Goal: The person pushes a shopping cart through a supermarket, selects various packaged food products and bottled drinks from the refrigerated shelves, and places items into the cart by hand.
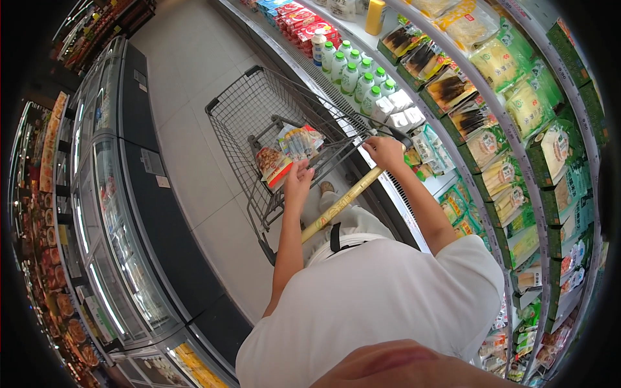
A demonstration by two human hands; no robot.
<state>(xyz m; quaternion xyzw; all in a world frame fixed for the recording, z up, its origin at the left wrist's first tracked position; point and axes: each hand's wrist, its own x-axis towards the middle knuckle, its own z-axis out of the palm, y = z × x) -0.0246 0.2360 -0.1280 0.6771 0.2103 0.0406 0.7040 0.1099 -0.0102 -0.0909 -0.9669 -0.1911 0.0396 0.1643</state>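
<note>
A grey wire shopping cart [228, 131] stands before me, with a yellow push handle [347, 200] that bears writing. My right hand [386, 152] is closed over the right end of that handle. Off the handle, my left hand [298, 178] is raised above the near part of the cart, its fingers loosely bent and nothing plainly held in them. Beside its fingertips, in the picture, is a red and brown printed food bag [273, 165]. A clear plastic package [298, 141] with several slim items lies just beyond, inside the cart.
On the right runs an open refrigerated shelf [485, 160] stacked with packaged foods. White bottles with green caps [350, 77] and red cartons [308, 26] stand on its lower deck. Glass-topped freezer cabinets [121, 194] line the left. Pale floor tiles [179, 97] lie between.
</note>
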